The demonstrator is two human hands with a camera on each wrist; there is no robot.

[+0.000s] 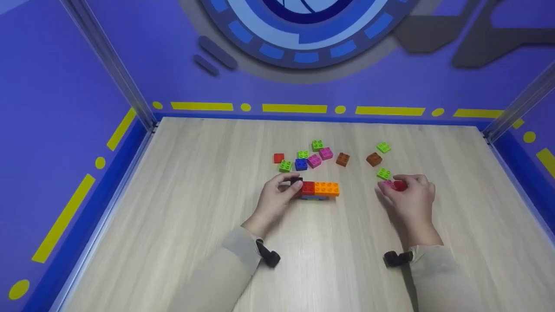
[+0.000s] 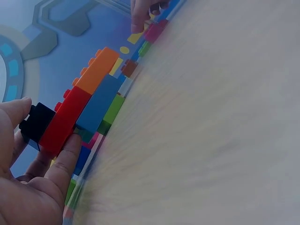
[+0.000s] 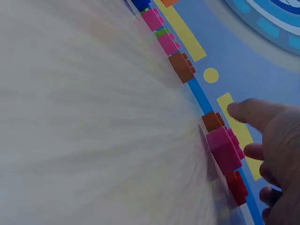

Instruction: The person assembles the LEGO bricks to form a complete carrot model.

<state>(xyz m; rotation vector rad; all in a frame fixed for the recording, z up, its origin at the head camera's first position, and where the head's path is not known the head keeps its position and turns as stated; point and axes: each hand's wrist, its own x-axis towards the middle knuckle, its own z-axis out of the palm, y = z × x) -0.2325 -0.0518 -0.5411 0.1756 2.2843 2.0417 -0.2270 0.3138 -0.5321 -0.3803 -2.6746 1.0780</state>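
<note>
My left hand (image 1: 277, 197) grips the left end of a joined stack of toy bricks. Its top row runs from a black brick (image 2: 38, 121) through a red brick (image 2: 65, 117) to an orange brick (image 1: 327, 189). Under these, a blue brick (image 2: 100, 104) is attached, seen best in the left wrist view. At the right, my right hand (image 1: 414, 195) hovers over a pink brick (image 3: 225, 150) and a red brick (image 3: 236, 188). Its index finger and thumb are spread apart, and a gap shows between fingers and bricks in the right wrist view.
Loose bricks lie beyond the stack: a red one (image 1: 279, 158), a blue one (image 1: 301, 164), and several green and pink ones. Two brown bricks (image 1: 343, 159) and two green bricks (image 1: 383, 173) sit toward the right. Blue-purple walls (image 1: 299, 91) enclose the wooden table (image 1: 195, 173).
</note>
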